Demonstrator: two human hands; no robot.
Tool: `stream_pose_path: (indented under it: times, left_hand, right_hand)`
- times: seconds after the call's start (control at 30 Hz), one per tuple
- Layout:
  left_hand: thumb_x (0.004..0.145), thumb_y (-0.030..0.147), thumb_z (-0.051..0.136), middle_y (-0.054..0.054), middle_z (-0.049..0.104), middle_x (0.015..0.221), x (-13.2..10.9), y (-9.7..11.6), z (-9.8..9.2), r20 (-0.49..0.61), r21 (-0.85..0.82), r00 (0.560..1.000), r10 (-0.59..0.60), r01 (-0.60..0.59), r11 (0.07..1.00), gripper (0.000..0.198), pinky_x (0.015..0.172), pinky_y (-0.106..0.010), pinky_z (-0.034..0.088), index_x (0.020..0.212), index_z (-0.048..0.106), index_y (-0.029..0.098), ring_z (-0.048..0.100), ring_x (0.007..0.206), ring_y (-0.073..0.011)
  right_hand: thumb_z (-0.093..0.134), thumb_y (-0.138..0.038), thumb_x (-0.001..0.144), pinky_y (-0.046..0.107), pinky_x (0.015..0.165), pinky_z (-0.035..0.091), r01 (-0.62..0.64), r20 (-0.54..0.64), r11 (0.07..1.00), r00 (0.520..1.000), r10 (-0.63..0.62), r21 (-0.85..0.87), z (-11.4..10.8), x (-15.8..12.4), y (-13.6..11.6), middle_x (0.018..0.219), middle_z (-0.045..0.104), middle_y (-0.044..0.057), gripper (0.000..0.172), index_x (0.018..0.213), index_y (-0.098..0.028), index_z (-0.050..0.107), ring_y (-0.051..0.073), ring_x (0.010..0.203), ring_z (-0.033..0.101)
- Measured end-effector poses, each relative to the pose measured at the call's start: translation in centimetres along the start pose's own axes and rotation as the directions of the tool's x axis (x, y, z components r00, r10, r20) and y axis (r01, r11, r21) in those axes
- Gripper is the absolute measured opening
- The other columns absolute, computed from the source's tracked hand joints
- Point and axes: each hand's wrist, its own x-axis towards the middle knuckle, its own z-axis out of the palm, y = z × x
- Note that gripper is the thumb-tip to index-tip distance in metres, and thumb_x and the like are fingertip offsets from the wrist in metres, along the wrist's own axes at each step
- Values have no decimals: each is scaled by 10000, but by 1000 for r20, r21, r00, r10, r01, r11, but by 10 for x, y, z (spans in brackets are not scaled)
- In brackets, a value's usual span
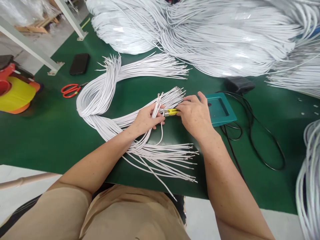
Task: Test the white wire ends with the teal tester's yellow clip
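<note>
My left hand [146, 119] is closed around a few white cables [155, 111], whose ends point up past the fingers. From the right, my right hand [196, 115] grips a small yellow-handled tool [172, 112], perhaps a cutter; its metal end meets the cables beside my left fingertips. Its exact kind is partly hidden by my fingers. A looped bundle of white cables [96, 96] lies left of my hands, with one group of ends [175, 95] behind them and another group [175, 155] spread out nearer my body.
A teal tray [219, 108] and a black adapter [238, 85] with a looping cord sit right of my hands. Orange-handled scissors [71, 90], a black phone-like object [79, 64] and a yellow tape dispenser [17, 91] are left. Large cable coils [225, 40] cover the back.
</note>
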Motion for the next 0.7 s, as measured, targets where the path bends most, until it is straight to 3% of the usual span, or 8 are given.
stream_pose_path:
  times: [0.33, 0.43, 0.53, 0.6, 0.7]
  left_hand:
    - [707, 234, 710, 15, 681, 730, -2, -6, 2, -65, 145, 996, 61, -51, 988, 446, 424, -183, 503, 1144, 628, 201, 708, 660, -173]
    - [709, 236, 711, 10, 682, 742, -3, -5, 2, -48, 134, 998, 50, -43, 990, 441, 425, -179, 498, 1139, 623, 198, 717, 684, -180]
    - [709, 221, 712, 5, 675, 752, -1, -4, 1, -19, 68, 1000, 18, -17, 998, 440, 435, -165, 489, 1135, 606, 186, 723, 704, -177]
    - [706, 203, 715, 5, 667, 739, 0, -3, -1, -1, 28, 1000, -7, 7, 1000, 428, 453, -165, 495, 1116, 596, 175, 721, 696, -171]
    - [701, 186, 722, 9, 660, 712, 2, -3, -4, 24, 3, 999, -36, 36, 999, 409, 486, -175, 511, 1084, 583, 168, 718, 682, -165]
  right_hand:
    - [451, -171, 918, 571, 1165, 223, 23, 30, 997, 999, -21, -72, 3, 0, 2, 824, 724, 65, 305, 766, -226, 709, 268, 1041, 558]
    - [485, -213, 923, 624, 1155, 201, 9, 12, 996, 1000, -8, -84, -2, -3, 1, 1028, 731, 90, 245, 937, -209, 730, 301, 1146, 535]
    - [472, -280, 953, 694, 1125, 166, -142, -132, 979, 984, 123, -144, -5, -9, 4, 1365, 588, 161, 334, 1211, -170, 652, 362, 1321, 421]
    - [439, -295, 972, 719, 1099, 166, -252, -192, 949, 957, 216, -190, -4, -11, 9, 1453, 493, 217, 412, 1327, -131, 569, 394, 1376, 361]
    - [426, -302, 983, 706, 1090, 182, -283, -188, 934, 951, 244, -218, -1, -12, 15, 1474, 464, 223, 443, 1384, -134, 510, 396, 1393, 346]
